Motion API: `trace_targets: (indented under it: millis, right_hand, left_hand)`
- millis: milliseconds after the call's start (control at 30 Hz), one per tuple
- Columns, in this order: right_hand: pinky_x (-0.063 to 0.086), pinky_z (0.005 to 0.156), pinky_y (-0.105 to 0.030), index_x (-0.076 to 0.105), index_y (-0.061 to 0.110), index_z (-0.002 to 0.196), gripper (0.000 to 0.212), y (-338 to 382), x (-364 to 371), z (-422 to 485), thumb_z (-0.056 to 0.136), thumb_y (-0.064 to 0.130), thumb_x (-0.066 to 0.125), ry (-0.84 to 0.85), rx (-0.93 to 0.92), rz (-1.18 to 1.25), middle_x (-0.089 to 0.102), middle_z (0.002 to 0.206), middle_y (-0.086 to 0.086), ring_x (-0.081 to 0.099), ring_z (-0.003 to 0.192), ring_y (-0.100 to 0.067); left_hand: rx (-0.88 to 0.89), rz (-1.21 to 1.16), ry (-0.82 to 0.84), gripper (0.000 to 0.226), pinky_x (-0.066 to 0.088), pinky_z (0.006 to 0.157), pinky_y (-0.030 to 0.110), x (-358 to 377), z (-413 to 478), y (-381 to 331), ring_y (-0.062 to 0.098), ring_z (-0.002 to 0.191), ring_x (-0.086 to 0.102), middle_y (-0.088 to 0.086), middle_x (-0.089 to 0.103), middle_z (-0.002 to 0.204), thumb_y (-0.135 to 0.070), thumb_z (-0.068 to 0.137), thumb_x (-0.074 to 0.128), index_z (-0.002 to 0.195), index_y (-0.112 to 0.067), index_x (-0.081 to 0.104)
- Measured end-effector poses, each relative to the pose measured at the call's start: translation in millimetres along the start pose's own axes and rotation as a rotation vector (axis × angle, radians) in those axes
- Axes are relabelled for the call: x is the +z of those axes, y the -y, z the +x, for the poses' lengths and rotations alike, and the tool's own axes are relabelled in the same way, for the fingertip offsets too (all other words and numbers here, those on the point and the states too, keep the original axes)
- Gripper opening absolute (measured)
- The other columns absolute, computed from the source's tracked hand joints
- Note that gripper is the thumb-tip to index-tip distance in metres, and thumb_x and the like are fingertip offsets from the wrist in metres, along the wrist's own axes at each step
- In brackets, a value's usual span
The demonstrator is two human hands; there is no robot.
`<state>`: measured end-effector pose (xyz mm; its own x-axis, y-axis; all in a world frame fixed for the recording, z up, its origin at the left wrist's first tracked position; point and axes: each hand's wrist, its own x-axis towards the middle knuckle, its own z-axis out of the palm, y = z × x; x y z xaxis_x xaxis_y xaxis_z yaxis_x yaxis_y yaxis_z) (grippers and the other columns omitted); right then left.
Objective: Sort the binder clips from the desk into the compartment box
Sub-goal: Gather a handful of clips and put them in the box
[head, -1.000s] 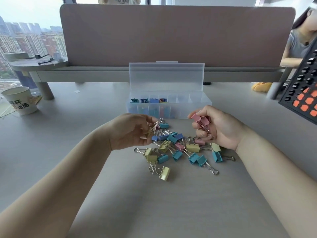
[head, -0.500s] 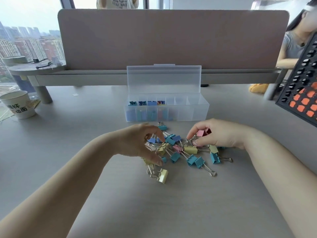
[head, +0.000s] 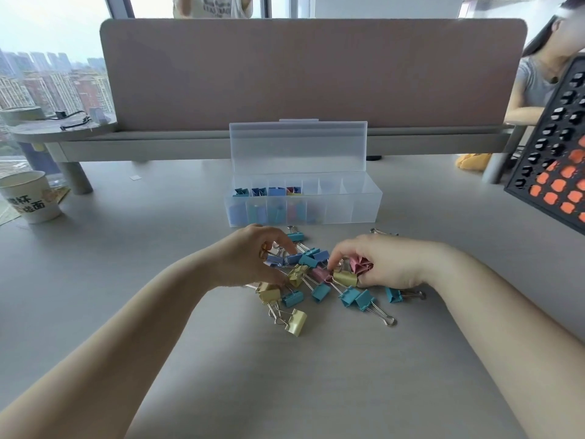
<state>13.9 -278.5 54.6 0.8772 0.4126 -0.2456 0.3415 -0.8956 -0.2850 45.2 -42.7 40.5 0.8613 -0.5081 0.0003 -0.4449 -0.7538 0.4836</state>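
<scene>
I see teal, blue, yellow and pink binder clips [head: 320,292] on my grey desk [head: 285,375], before a frosted-clear compartment box [head: 361,205].

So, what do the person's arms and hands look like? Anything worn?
Both forearms are bare to the picture's edge; no sleeve shows. The left hand and the right hand wear no gloves, and neither wrist carries a watch or bracelet.

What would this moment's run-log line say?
stage: picking | left hand: fingers over blue clips | right hand: holds pink clips | compartment box: lid open, left compartments hold clips
</scene>
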Motion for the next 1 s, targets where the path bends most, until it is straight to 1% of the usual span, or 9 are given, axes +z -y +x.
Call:
trace_targets:
  millis: [133, 267, 433, 567, 633, 733, 800, 900, 1000]
  right_hand:
    - [0.042, 0.085, -0.031, 0.048, 0.041, 0.123, 0.041, -1.0, 1.9, 1.7, 0.089, 0.021, 0.062, 0.010, 0.006, -0.034, 0.052, 0.116, 0.005, 0.050, 0.100, -0.015]
    - [0.042, 0.079, -0.028, 0.051, 0.048, 0.115, 0.035, -7.8, -0.6, -0.3, 0.089, 0.026, 0.063, -0.016, 0.001, 0.138, 0.055, 0.107, 0.011, 0.051, 0.090, -0.007]
    - [0.050, 0.079, -0.028, 0.057, 0.040, 0.110, 0.029, -15.6, -8.7, -5.5, 0.083, 0.034, 0.068, -0.077, -0.034, 0.396, 0.060, 0.096, 0.005, 0.062, 0.088, -0.014]
    - [0.034, 0.047, -0.014, 0.060, 0.020, 0.104, 0.034, -26.2, -13.0, -7.9, 0.077, 0.038, 0.068, -0.218, 0.015, 0.816, 0.053, 0.074, 0.005, 0.045, 0.053, -0.002]
    - [0.027, 0.044, -0.017, 0.059, 0.014, 0.099, 0.035, -35.0, -13.5, -8.7, 0.076, 0.036, 0.075, -0.227, 0.016, 1.054, 0.051, 0.072, 0.002, 0.040, 0.058, -0.007]
    - [0.028, 0.040, -0.017, 0.059, 0.012, 0.087, 0.028, -41.0, -12.3, -9.7, 0.072, 0.035, 0.066, -0.217, 0.047, 1.100, 0.058, 0.076, -0.005, 0.047, 0.064, -0.011]
    - [0.028, 0.038, -0.017, 0.058, 0.010, 0.084, 0.028, -43.4, -9.8, -8.5, 0.069, 0.032, 0.067, -0.210, 0.063, 1.073, 0.060, 0.076, -0.008, 0.050, 0.062, -0.011]
    - [0.028, 0.036, -0.015, 0.057, 0.009, 0.090, 0.018, -48.3, -8.1, -6.8, 0.076, 0.016, 0.067, -0.240, 0.079, 1.131, 0.059, 0.079, -0.011, 0.050, 0.060, -0.011]
    - [0.024, 0.038, -0.015, 0.057, 0.011, 0.104, 0.030, -54.7, -10.6, -8.0, 0.074, 0.008, 0.064, -0.290, 0.086, 1.200, 0.050, 0.075, -0.004, 0.042, 0.055, -0.008]
  left_hand:
    - [0.025, 0.046, 0.006, 0.031, 0.041, 0.072, 0.016, 5.3, -0.2, -4.5, 0.007, 0.087, 0.046, -0.018, 0.045, 0.094, -0.029, 0.075, 0.076, 0.104, -0.031, 0.067]
    - [0.015, 0.054, -0.012, 0.039, 0.045, 0.076, 0.020, 10.9, 2.1, -2.6, 0.011, 0.095, 0.049, -0.007, 0.051, 0.108, -0.032, 0.075, 0.075, 0.112, -0.033, 0.065]
    - [-0.016, 0.031, 0.002, 0.036, 0.047, 0.080, 0.018, 14.2, 3.6, -4.3, 0.011, 0.101, 0.050, -0.007, 0.049, 0.116, -0.033, 0.079, 0.072, 0.114, -0.034, 0.063]
    - [-0.030, -0.008, -0.017, 0.030, 0.043, 0.069, 0.012, 14.6, 3.3, -3.1, 0.010, 0.091, 0.053, -0.009, 0.053, 0.104, -0.038, 0.075, 0.075, 0.102, -0.031, 0.064]
    - [-0.079, -0.137, -0.042, 0.030, 0.044, 0.070, 0.019, 13.2, 3.4, -3.9, 0.012, 0.085, 0.054, -0.007, 0.056, 0.096, -0.038, 0.072, 0.076, 0.097, -0.026, 0.065]
    - [-0.185, -0.559, 0.004, 0.045, 0.040, 0.064, 0.026, 5.0, -0.6, -7.6, 0.015, 0.073, 0.047, 0.003, 0.056, 0.088, -0.037, 0.067, 0.077, 0.104, -0.016, 0.063]
    - [-0.242, -0.834, 0.051, 0.054, 0.035, 0.056, 0.022, 0.2, -2.6, -6.9, 0.012, 0.065, 0.039, 0.005, 0.051, 0.079, -0.036, 0.061, 0.073, 0.107, -0.009, 0.062]
    - [-0.304, -1.162, 0.025, 0.041, 0.033, 0.046, 0.016, -0.9, -0.2, -4.2, 0.007, 0.057, 0.034, -0.002, 0.049, 0.064, -0.027, 0.065, 0.071, 0.101, -0.010, 0.062]
    - [-0.352, -1.367, 0.002, 0.041, 0.033, 0.044, 0.015, -1.4, 3.8, -3.7, 0.008, 0.055, 0.037, 0.007, 0.058, 0.084, -0.025, 0.068, 0.068, 0.104, -0.013, 0.056]
